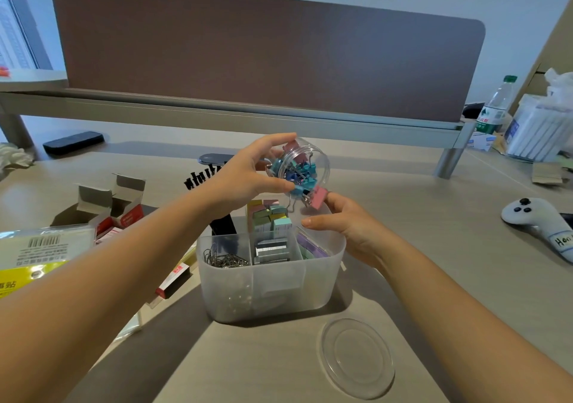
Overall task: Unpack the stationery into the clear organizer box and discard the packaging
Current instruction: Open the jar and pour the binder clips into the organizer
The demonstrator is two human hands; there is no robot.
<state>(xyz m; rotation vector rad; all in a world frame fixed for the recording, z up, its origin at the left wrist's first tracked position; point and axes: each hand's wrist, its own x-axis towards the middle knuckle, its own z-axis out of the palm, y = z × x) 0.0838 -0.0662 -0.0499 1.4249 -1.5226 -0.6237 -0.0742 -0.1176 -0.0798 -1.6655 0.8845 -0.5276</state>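
Left hand (245, 173) grips the clear jar (302, 167) of binder clips, tipped over the organizer box (269, 281); right hand (344, 226), fingers relaxed, cups beneath a pink clip (319, 197) at its mouth.

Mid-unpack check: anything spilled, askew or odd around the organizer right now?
Nothing spilled. The clear jar is tipped in the left hand above the organizer box, and one pink binder clip hangs from its mouth by the right hand. Lid lies flat nearby.
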